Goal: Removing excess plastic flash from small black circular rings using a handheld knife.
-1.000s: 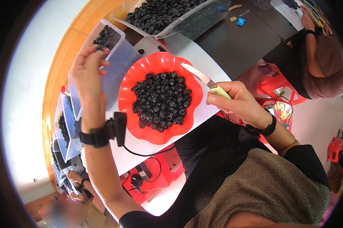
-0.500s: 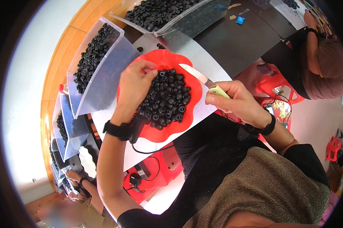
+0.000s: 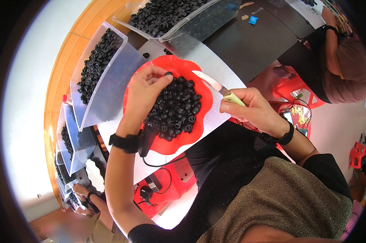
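Observation:
A red scalloped tray (image 3: pixel 166 149) lies on the pale tabletop, heaped in its middle with small black ring-shaped rubber parts (image 3: pixel 175 106). Over the tray's far left side, my left hand (image 3: pixel 147 90) pinches one black rubber part (image 3: pixel 169 74) between thumb and forefinger. My right hand (image 3: pixel 251 106) is wrapped round the pale green handle of a small knife (image 3: pixel 212 83) just right of the tray. The blade points up and left, over the tray's right rim, and touches nothing. Both wrists wear black bands.
Clear plastic bins of black parts stand at the left (image 3: pixel 104 77) and far side (image 3: pixel 183 28). Loose parts (image 3: pixel 146 55) lie near the tray. A blue packet (image 3: pixel 253 20) rests on the dark table. Other people work at far right and lower left. A red stool (image 3: pixel 166 182) holds adapters and cables.
My left hand has lifted slightly from the heap, and a black part now shows at its fingertips. The knife hand has barely moved. The whole view has shifted a little.

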### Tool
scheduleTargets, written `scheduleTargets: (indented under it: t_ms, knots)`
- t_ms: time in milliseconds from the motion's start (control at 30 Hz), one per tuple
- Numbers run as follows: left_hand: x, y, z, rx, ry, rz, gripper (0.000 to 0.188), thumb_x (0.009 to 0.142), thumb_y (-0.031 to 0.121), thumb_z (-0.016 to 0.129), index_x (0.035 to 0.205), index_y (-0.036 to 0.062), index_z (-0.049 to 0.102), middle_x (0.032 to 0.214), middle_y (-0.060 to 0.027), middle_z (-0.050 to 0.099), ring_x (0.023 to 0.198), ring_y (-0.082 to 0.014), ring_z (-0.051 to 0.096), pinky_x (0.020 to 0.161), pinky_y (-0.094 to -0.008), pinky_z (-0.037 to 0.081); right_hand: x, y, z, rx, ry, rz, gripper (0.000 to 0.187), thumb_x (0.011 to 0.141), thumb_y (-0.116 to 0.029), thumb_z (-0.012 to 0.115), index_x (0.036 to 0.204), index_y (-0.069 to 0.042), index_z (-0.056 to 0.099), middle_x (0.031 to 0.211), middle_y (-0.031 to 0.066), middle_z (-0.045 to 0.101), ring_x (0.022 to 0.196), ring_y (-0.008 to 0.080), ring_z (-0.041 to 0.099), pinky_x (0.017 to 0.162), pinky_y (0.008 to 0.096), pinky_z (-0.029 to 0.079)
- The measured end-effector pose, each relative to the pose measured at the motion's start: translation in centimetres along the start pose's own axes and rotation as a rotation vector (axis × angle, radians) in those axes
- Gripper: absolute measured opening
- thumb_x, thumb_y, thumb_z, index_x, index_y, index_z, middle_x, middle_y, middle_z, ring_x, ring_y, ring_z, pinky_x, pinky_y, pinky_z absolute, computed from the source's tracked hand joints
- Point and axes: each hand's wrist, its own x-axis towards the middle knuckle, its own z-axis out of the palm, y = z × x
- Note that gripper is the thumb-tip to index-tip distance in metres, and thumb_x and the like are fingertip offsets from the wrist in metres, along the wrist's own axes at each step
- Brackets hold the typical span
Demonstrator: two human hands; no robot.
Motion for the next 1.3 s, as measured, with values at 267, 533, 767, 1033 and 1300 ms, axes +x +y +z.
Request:
scheduleTargets:
  t_ms: [267, 533, 767, 1033, 1300]
  knots:
    - [-6.8, 1.8, 0.0, -0.405, 0.052, 0.137, 0.024, 0.094, 0.006, 0.066, 0.116, -0.0018, 0.061, 0.104, -0.0114, 0.071, 0.088, -0.0121, 0.064, 0.083, -0.026, 0.049, 0.8, 0.3, 0.4, -0.066, 0.015, -0.085, 0.019, 0.099, -0.023, 0.069, 0.091, -0.005, 0.068, 0.071, -0.0105, 0.047, 0.062, 0.0001, 0.04, 0.054, 0.0205, 0.03]
    - [-11.1, -1.0, 3.8, -0.766, 0.133, 0.066, 0.024, 0.101, 0.006, 0.058, 0.123, -0.0008, 0.06, 0.116, -0.0169, 0.067, 0.095, -0.0197, 0.067, 0.09, -0.032, 0.053, 0.5, -1.4, 2.5, -0.53, 0.02, -0.387, 0.021, 0.099, -0.017, 0.067, 0.103, 0.003, 0.064, 0.081, 0.002, 0.06, 0.068, 0.0051, 0.05, 0.062, 0.0229, 0.042]
    - [-12.2, -2.4, 4.5, -1.055, 0.139, 0.161, 0.024, 0.098, 0.005, 0.061, 0.122, 0.0004, 0.06, 0.11, -0.0119, 0.065, 0.101, -0.0212, 0.062, 0.096, -0.0363, 0.051, 0.6, -1.0, 4.2, -0.78, 0.043, -0.589, 0.023, 0.089, -0.016, 0.077, 0.098, 0.003, 0.066, 0.079, 0.0088, 0.066, 0.062, 0.0169, 0.062, 0.057, 0.0285, 0.047]
    - [-12.1, -3.5, 4.5, -1.171, 0.064, 0.254, 0.028, 0.094, 0.004, 0.066, 0.121, -0.0001, 0.061, 0.104, -0.0054, 0.06, 0.104, -0.0209, 0.057, 0.105, -0.0379, 0.045, 0.3, -1.2, 5.2, -0.86, 0.039, -0.645, 0.026, 0.087, -0.028, 0.078, 0.086, -0.004, 0.067, 0.072, 0.0083, 0.065, 0.058, 0.0248, 0.063, 0.053, 0.0349, 0.047]
    - [-12.6, -3.9, 4.6, -1.149, 0.119, 0.205, 0.028, 0.094, 0.006, 0.067, 0.121, 0.0013, 0.06, 0.109, -0.0079, 0.062, 0.102, -0.0205, 0.059, 0.098, -0.0361, 0.048, 0.6, -0.8, 5.1, -0.882, 0.066, -0.665, 0.025, 0.085, -0.022, 0.08, 0.09, -0.002, 0.067, 0.072, 0.0069, 0.063, 0.056, 0.021, 0.06, 0.052, 0.031, 0.045]
